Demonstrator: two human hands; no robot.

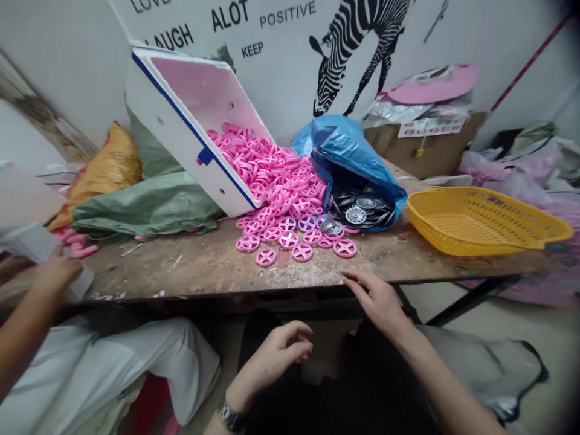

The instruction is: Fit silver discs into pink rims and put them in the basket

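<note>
Right now, nearest of all, the person's left hand (283,350) hangs in front of the big heap of round, bright-pink plastic rings with crossed bars (290,187). Its fingers curl softly. Nothing shows in it, but the palm is hidden, so I cannot tell if it has something tiny inside. The person's right hand (376,302) is closer to the heap, in front and a bit to the right, by the edge of the worn brown wooden table (190,272). Its fingers are loose, and I see nothing in them.

Far to the left of the heap, another person's hand (58,266) is on a pale, boxy thing, too blurry to name.

The heap's front rings lie flat on the table, with silver discs (333,228) on top. Touching the heap's right side, a shiny blue plastic bag (348,139) gapes, with black and silver round discs (362,205) in its mouth. Further right sits a yellow plastic basket with holes (471,238). Behind the heap, to the left, a white box with blue edges (176,130) leans, full of more rings.

A bump to that box could make the heap slide and drop rings off the table. A push on the bag could tip its discs in among the pink.
</note>
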